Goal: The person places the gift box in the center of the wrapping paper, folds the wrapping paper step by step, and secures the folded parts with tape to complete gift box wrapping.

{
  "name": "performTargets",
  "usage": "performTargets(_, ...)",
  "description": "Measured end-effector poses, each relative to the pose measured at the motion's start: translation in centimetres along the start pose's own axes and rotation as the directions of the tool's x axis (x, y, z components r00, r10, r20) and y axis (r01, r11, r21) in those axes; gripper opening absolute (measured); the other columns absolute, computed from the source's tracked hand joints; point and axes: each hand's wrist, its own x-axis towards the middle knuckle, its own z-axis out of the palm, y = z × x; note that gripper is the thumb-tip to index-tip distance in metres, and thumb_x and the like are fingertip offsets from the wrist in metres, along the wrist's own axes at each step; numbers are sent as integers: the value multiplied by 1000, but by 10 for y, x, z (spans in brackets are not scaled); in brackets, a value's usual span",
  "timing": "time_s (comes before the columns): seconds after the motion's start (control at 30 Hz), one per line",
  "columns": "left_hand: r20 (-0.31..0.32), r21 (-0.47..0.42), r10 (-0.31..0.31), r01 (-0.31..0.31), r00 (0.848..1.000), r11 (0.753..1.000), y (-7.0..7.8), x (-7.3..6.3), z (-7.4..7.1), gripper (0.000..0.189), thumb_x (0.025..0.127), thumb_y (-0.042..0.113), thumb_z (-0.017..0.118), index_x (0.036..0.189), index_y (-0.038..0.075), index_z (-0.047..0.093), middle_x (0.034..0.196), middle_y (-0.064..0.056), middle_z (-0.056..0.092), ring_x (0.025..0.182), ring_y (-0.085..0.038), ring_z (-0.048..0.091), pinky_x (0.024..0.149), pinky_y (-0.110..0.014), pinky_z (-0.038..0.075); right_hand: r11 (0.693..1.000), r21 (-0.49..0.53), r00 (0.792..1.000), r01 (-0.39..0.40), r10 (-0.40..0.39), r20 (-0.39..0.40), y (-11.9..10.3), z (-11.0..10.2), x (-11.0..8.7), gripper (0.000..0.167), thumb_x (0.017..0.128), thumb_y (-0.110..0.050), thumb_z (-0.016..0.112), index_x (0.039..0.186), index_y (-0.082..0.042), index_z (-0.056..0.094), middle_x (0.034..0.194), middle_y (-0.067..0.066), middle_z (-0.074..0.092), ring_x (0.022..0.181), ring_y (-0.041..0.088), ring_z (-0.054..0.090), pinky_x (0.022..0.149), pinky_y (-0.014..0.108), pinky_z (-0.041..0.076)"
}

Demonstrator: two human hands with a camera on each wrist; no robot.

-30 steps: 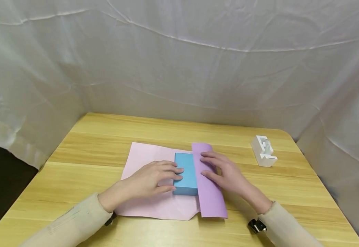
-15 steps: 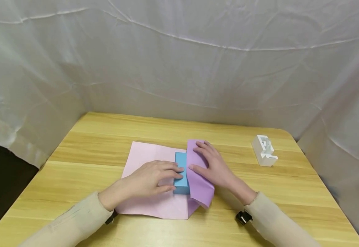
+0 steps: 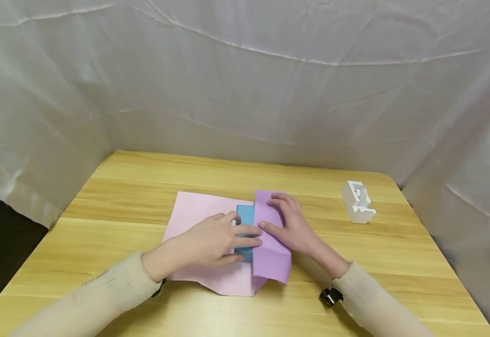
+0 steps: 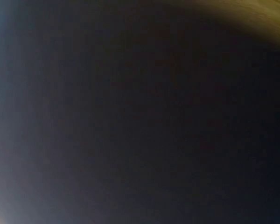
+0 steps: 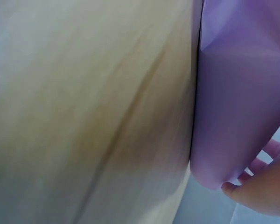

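Note:
A blue box (image 3: 245, 214) lies on a sheet of paper whose pale pink side (image 3: 194, 208) faces up. The sheet's right part is folded over the box, showing its purple side (image 3: 270, 262). My left hand (image 3: 207, 238) reaches in from the left, its index and middle fingertips at the edge of the purple fold and the other fingers over the box. On the fold rests my right hand (image 3: 293, 229), fingers spread and gently bent, thumb near the fold's edge. In the right wrist view the purple paper (image 5: 238, 93) curves round the box's side, with fingertips (image 5: 228, 189) against it.
The wooden table (image 3: 144, 175) carries everything. A white tape dispenser (image 3: 358, 202) stands at the back right. Grey-white cloth (image 3: 245, 93) hangs behind and beside the table. The left wrist view is almost wholly dark.
The right hand has drawn the purple flap leftward over the box and now stays on it. My left hand has slid right, from the box's top to the flap's edge.

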Motion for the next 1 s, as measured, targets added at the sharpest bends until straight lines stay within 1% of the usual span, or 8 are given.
performTargets(0.17,11,-16,8,-7,1000,1000,-1,1,3,51,97,42,72,146,33,61,155,13,52,109,-23,53,76,-30,54,999,30,1000,10,-10,-12,-4,-8,-14,55,96,-25,74,141,0,54,158,20,40,149,43,29,118,65,29)
performTargets(0.33,-5,-50,3,-3,1000,999,-3,2,2,50,96,42,74,144,32,64,152,12,55,106,-20,54,78,-29,54,998,55,999,-27,25,38,-10,-25,-45,55,103,-26,64,150,-4,46,160,17,39,150,39,32,117,66,30)
performTargets(0.5,-11,-72,-10,9,1000,997,-5,2,0,50,94,43,76,141,29,66,149,11,58,107,-19,58,82,-31,56,994,97,991,-57,45,123,-18,-33,-78,72,98,-34,73,157,-11,39,161,13,39,146,41,39,113,69,33)
performTargets(0.6,0,-82,-22,22,1000,996,-7,1,-3,50,93,43,77,140,29,67,148,11,59,108,-19,58,86,-34,56,985,108,975,-137,116,187,-27,-31,-90,88,90,-48,80,159,-17,35,162,11,37,142,41,43,111,68,37)
performTargets(0.7,12,-87,-32,32,999,996,-8,0,-5,50,93,43,77,140,30,67,147,12,59,108,-20,59,87,-34,56,972,69,952,-222,201,230,-36,-25,-96,105,81,-59,83,162,-21,28,162,8,36,139,37,48,110,63,42)
performTargets(0.83,19,-88,-25,27,999,996,-9,1,-5,50,93,43,77,140,30,66,148,13,59,108,-19,59,85,-33,56,958,-43,932,-284,287,220,-47,-17,-101,123,73,-67,85,165,-19,19,162,6,39,135,33,55,105,59,48)
performTargets(0.9,18,-88,-17,19,1000,996,-8,2,-4,50,93,43,77,140,30,67,147,13,59,107,-19,59,85,-32,56,948,-90,928,-305,317,198,-51,-14,-102,123,74,-70,82,165,-18,18,161,7,41,133,33,57,103,58,50)
performTargets(1.0,17,-74,-3,5,1000,997,-7,4,-4,49,93,43,77,140,30,67,147,13,59,106,-18,60,83,-31,56,940,-130,930,-315,333,154,-55,-8,-104,112,84,-72,72,165,-15,19,161,8,43,133,32,58,102,57,51)
